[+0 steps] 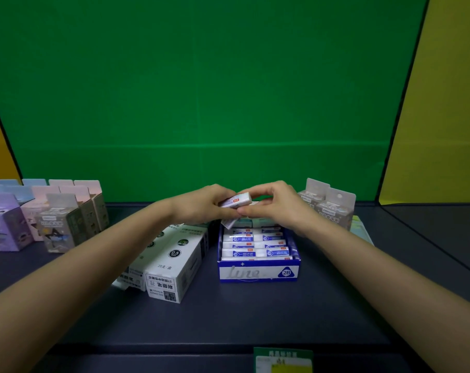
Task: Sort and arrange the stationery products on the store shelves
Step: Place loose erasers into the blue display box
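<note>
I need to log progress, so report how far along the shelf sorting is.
Looks done: the blue display box holds neat rows of erasers, and the pastel boxes stand grouped at the left. In hand: both the left hand and right hand grip one eraser above the box's far end. Left: seating it and squaring the skewed white boxes.

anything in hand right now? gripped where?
Yes: both hands hold one eraser above the blue box. Left hand grips its left end, right hand its right end.
</note>
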